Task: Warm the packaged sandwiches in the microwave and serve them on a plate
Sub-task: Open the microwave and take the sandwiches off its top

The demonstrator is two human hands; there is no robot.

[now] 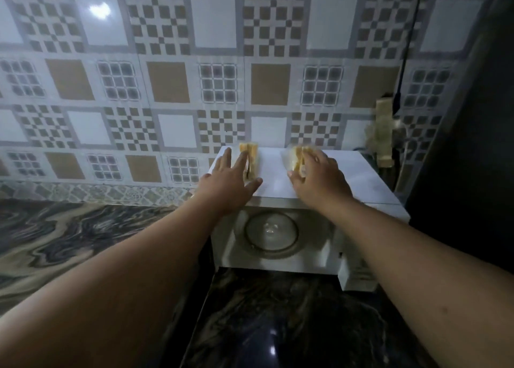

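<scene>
Both bare forearms fill the lower frame, reaching fwd over the dark marbled stone bench (292, 320) toward the white boxy microwave (278, 245). Microwave door is open, w/ the dark door panel lying down toward the camera; round glass turntable (271, 232) sits inside the cavity, nothing on it.

On top of the microwave, 2 packaged sandwiches. Left clear-wrapped yellow-and-white sandwich (250, 156) stands on the left part of the top; left hand (226, 185) is spread over it, fingers straight and splayed, thumb out to the right, fingers touching or just over the pack, not curled round it. Right clear-wrapped pale sandwich (296, 157) is mid-top; right hand (319, 178) is on it w/ fingers bent over the pack and thumb at its near side, so it grips the pack. Pic is a bit blurred there.

Behind: patterned grey, white and tan wall tiles (167, 89). Right of the microwave, a beige power strip (385, 134) w/ a black cable (409, 42) running up the wall, next to a tall dark surface at the right edge. Left of the microwave, bench w/ grey-cream swirl pattern.
</scene>
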